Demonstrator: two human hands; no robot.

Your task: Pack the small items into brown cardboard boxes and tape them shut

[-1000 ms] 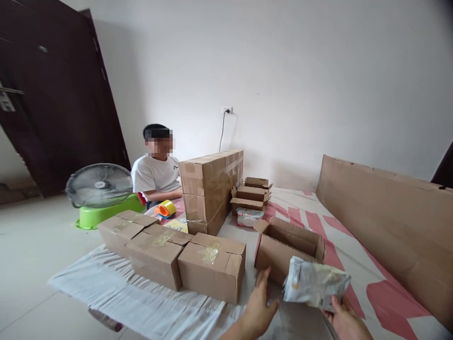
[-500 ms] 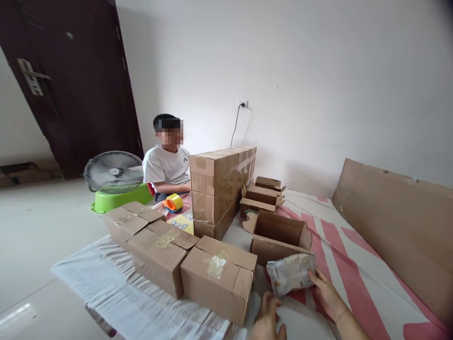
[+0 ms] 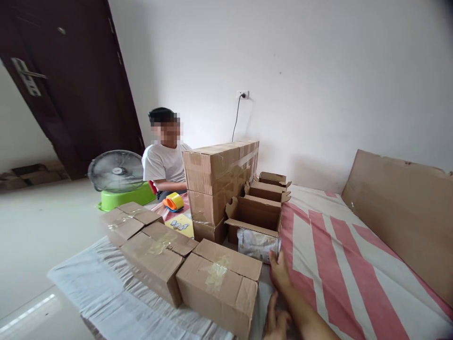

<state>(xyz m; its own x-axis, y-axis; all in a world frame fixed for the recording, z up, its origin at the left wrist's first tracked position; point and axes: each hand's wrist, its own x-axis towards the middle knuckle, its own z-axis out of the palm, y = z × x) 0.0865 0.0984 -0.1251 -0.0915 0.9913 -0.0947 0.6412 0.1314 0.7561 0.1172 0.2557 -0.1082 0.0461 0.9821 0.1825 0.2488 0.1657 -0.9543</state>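
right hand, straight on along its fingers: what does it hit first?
The crinkled packet: the right hand seems to touch its near edge with its fingertips. Just beyond stands the open cardboard box, whose front wall would come next, though depth is unclear.

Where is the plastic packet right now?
Head view, lower centre: the plastic packet lies before the open carton, right hand touching its right end.

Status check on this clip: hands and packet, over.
Right hand on packet, grip unclear. Left hand empty, beside sealed box. Packet lies before open box. Nothing between.
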